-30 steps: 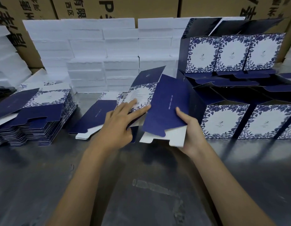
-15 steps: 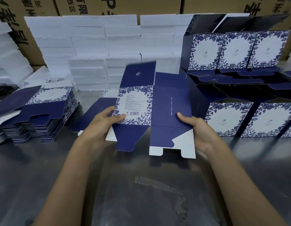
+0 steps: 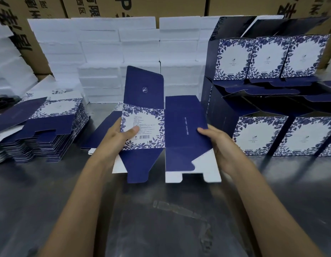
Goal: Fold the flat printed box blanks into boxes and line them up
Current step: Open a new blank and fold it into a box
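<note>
I hold one navy and white floral box blank [image 3: 166, 125] upright over the dark table [image 3: 161, 219]. It is squared into a sleeve with its top and bottom flaps hanging loose. My left hand [image 3: 118, 140] grips its left edge, thumb on the printed label panel. My right hand [image 3: 216, 145] grips the right edge, thumb on the plain navy panel. A pile of flat blanks [image 3: 44, 127] lies at the left. One more flat blank [image 3: 100, 134] lies behind my left hand. Folded boxes [image 3: 263, 134] stand in stacked rows at the right.
White foam blocks [image 3: 105, 58] are stacked along the back, with brown cartons [image 3: 42, 8] behind them. More foam [image 3: 5, 71] sits at the far left. A strip of tape residue [image 3: 179, 210] marks the table near me.
The blank has gone from tilted and half flat to an upright sleeve facing me. My left hand moved from lying across its face to gripping its left edge.
</note>
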### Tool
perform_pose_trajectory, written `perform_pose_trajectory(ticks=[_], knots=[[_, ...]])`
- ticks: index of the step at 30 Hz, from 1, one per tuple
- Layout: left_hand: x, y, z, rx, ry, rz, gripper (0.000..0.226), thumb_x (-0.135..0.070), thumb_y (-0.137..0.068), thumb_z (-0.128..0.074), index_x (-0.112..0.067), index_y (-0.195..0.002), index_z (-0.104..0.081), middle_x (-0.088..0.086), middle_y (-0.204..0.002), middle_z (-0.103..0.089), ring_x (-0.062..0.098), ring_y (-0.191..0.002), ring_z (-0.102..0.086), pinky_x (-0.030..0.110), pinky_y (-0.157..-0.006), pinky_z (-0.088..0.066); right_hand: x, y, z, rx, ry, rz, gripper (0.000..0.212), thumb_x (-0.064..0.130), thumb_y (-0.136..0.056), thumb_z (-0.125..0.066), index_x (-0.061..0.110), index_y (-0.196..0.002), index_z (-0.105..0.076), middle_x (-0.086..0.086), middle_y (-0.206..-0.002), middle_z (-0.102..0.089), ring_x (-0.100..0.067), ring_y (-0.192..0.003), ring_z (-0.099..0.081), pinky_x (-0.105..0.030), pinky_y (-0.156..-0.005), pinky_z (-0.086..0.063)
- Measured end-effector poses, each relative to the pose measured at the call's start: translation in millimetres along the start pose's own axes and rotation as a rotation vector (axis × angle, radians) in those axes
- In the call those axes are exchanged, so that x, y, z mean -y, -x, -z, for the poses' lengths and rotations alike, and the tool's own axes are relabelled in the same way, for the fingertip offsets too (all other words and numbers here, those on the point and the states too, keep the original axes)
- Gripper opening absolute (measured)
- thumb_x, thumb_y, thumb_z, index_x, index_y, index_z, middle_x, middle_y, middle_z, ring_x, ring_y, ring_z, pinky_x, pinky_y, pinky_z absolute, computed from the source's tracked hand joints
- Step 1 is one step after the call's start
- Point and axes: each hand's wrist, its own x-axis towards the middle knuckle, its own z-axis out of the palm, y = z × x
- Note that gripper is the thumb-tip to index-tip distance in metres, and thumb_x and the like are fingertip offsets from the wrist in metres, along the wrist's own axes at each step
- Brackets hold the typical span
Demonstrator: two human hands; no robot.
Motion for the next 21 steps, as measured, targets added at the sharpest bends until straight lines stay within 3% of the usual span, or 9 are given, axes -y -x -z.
perform_pose_trajectory(ticks=[3, 6, 8, 11, 15, 19, 21], knots=[[-2, 1, 0, 0.073, -0.004, 0.064, 0.032, -0.027, -0.091, -0.073, -0.036, -0.121, -0.067, 0.0, -0.117, -0.075, 0.023, -0.102, -0.074, 0.036, -0.074, -0.061, 0, 0, 1, -0.047, 0.025, 0.056, 0.026, 0.017, -0.102, -0.058, 0.023, -0.125, -0.069, -0.003, -0.119, -0.075, -0.023, -0.106, -0.073, -0.034, -0.076, -0.061], [-4, 3, -10, -0.001, 0.013, 0.097, 0.026, -0.04, -0.094, -0.068, -0.029, -0.117, -0.07, 0.003, -0.108, -0.077, 0.021, -0.091, -0.076, 0.029, -0.062, -0.06, -1, 0, 3, -0.071, 0.072, 0.075, 0.03, 0.014, -0.103, -0.055, 0.027, -0.127, -0.068, -0.003, -0.121, -0.075, -0.026, -0.109, -0.072, -0.041, -0.083, -0.06], [-2, 2, -12, -0.095, -0.059, 0.058, 0.027, -0.047, -0.097, -0.06, -0.029, -0.115, -0.07, -0.001, -0.103, -0.078, 0.019, -0.09, -0.076, 0.033, -0.069, -0.061, -2, 0, 2, -0.039, 0.088, 0.053, 0.028, 0.013, -0.102, -0.056, 0.025, -0.125, -0.069, -0.005, -0.121, -0.074, -0.028, -0.11, -0.072, -0.044, -0.088, -0.059], [0, 1, -8, -0.165, -0.17, 0.0, 0.023, -0.047, -0.101, -0.055, -0.033, -0.112, -0.07, -0.008, -0.102, -0.078, 0.015, -0.092, -0.076, 0.04, -0.086, -0.058, 0, 1, -1, -0.009, 0.043, -0.015, 0.023, 0.019, -0.1, -0.06, 0.02, -0.12, -0.072, -0.007, -0.117, -0.076, -0.026, -0.105, -0.074, -0.038, -0.08, -0.061], [-2, 1, -8, -0.124, -0.171, 0.018, 0.025, -0.054, -0.097, -0.056, -0.038, -0.111, -0.071, -0.009, -0.105, -0.077, 0.015, -0.094, -0.075, 0.037, -0.082, -0.056, 0, 1, -4, -0.081, 0.073, 0.001, 0.027, 0.033, -0.106, -0.052, 0.022, -0.122, -0.071, -0.003, -0.114, -0.077, -0.021, -0.101, -0.075, -0.036, -0.075, -0.062], [-3, 0, -15, -0.11, -0.083, 0.149, 0.036, -0.056, -0.097, -0.055, -0.028, -0.113, -0.071, -0.004, -0.101, -0.078, 0.017, -0.089, -0.076, 0.028, -0.063, -0.059, -4, 3, -9, -0.189, 0.103, 0.133, 0.025, 0.032, -0.106, -0.051, 0.03, -0.12, -0.073, 0.002, -0.112, -0.077, -0.02, -0.102, -0.075, -0.042, -0.083, -0.062], [-1, -2, -13, -0.149, -0.197, 0.096, 0.037, -0.057, -0.098, -0.052, -0.028, -0.112, -0.07, -0.007, -0.103, -0.078, 0.016, -0.093, -0.075, 0.032, -0.074, -0.059, -3, 3, -12, -0.186, 0.097, 0.15, 0.023, 0.037, -0.104, -0.055, 0.032, -0.116, -0.075, 0.003, -0.112, -0.078, -0.02, -0.101, -0.075, -0.042, -0.084, -0.062]])
